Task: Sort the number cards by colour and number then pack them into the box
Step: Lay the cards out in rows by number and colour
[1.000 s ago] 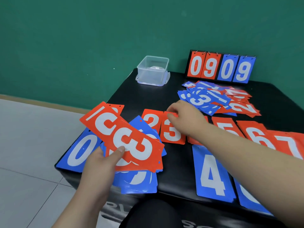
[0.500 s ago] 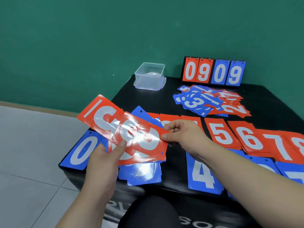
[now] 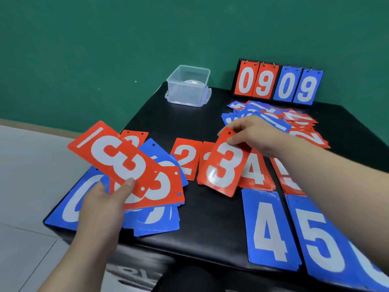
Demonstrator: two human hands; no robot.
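- Presently, head view, one item in transit: a red 3 card (image 3: 223, 167), pinched at its punched top edge by the right hand (image 3: 252, 133). It hangs tilted over the red row on the desk (image 3: 210, 218).
- Right hand: thumb and fingers closed on that card; nothing else is held.
- Left hand (image 3: 103, 205): grips a fanned stack of cards (image 3: 126, 165), thumb pressed on top. Red cards lie uppermost, two showing a 3, with blue ones beneath.
- Red row, flat on the desk, left to right:
  - red 2 pile (image 3: 185, 159);
  - a red pile largely covered by the held card, number unreadable;
  - red 4 pile (image 3: 255, 173);
  - red 5 pile (image 3: 288, 180), partly behind the right forearm.
- Blue row, nearer edge:
  - blue 0 card (image 3: 69, 205), partly under the left hand's fan;
  - blue 4 pile (image 3: 267, 228);
  - blue 5 pile (image 3: 322, 239);
  - a further blue card cut off at the frame corner.
- Unsorted heap (image 3: 273, 121): mixed red and blue, far right, just behind the right hand.
- Box (image 3: 187, 87): clear plastic, open, at the far corner, well apart from both hands. No number cards are visible inside.
- Scoreboard stand (image 3: 275, 83): upright at the back, reading 0 9 0 9.
- Step, as judged: sorting, with the red threes being gathered; packing has not begun.
- Next move calls for lowering the card square onto the pile between 2 and 4, letting go, then drawing another 3 from the fan. The cards look glossy and may slide, so alignment needs care.
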